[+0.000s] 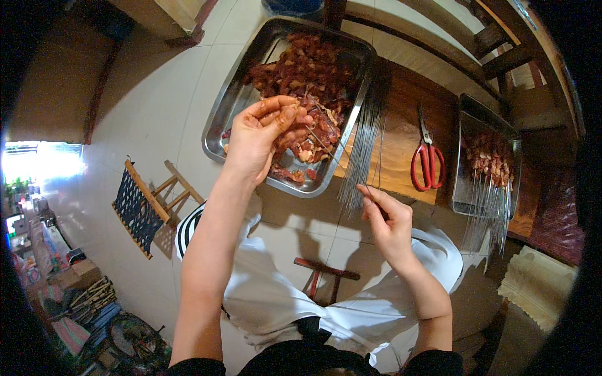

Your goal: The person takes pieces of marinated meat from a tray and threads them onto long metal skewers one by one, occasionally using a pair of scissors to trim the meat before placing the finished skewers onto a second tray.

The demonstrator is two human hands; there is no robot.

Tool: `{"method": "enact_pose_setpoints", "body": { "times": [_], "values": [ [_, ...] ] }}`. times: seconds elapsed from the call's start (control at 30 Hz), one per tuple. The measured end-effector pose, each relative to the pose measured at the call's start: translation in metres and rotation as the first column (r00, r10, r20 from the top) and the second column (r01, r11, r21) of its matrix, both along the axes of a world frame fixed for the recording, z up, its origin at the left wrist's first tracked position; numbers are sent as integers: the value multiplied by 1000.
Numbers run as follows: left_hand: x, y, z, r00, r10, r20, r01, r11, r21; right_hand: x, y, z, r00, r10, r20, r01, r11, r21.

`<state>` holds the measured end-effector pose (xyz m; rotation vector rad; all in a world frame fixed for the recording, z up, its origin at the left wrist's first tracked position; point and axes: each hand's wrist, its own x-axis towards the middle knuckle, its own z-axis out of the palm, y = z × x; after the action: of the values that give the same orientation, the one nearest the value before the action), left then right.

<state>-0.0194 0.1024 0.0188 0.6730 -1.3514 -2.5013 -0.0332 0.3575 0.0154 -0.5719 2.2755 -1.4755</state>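
Observation:
My left hand (pixel 270 134) is above a large metal tray (pixel 217 113) of raw meat pieces (pixel 305 70), its fingertips pinched on a small bit of meat at the upper part of a thin metal skewer (pixel 324 146). My right hand (pixel 388 218) grips the skewer's lower end between thumb and fingers, to the right of the tray's near corner. Beside the tray's right edge lies a bundle of bare metal skewers (pixel 364 145). Red-handled scissors (pixel 428 160) lie on the wooden surface (pixel 400 141) further right.
A smaller metal tray (pixel 463 197) at the right holds skewers threaded with meat (pixel 489 164), their bare ends over its near edge. A small folding stool (pixel 141 207) stands on the tiled floor at the left. Wooden chair rails (pixel 423 42) rise behind.

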Motion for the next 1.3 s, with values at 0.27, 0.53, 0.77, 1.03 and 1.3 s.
{"method": "enact_pose_setpoints", "body": {
  "times": [0.27, 0.53, 0.77, 1.03, 1.3],
  "values": [
    [2, 9, -2, 997, -80, 1, 80, 997, 17, 0, -1, 3, 1000, -1, -31, 1, 1000, -3],
    [4, 14, -9, 979, -200, -43, 204, 968, 144, 2, -1, 1, 1000, 2, -4, -2, 1000, -7],
    [9, 29, -12, 962, -272, 31, 261, 945, 195, 1, -6, 0, 1000, -3, 20, 3, 1000, 2],
    [5, -9, -3, 888, -107, 447, 452, 377, -809, -12, -10, 1, 994, -104, 46, 106, 993, -44],
    [16, 22, -27, 843, -40, 537, 533, -84, -842, -11, -2, -7, 994, -103, 41, 103, 995, -14]
  ]
}}
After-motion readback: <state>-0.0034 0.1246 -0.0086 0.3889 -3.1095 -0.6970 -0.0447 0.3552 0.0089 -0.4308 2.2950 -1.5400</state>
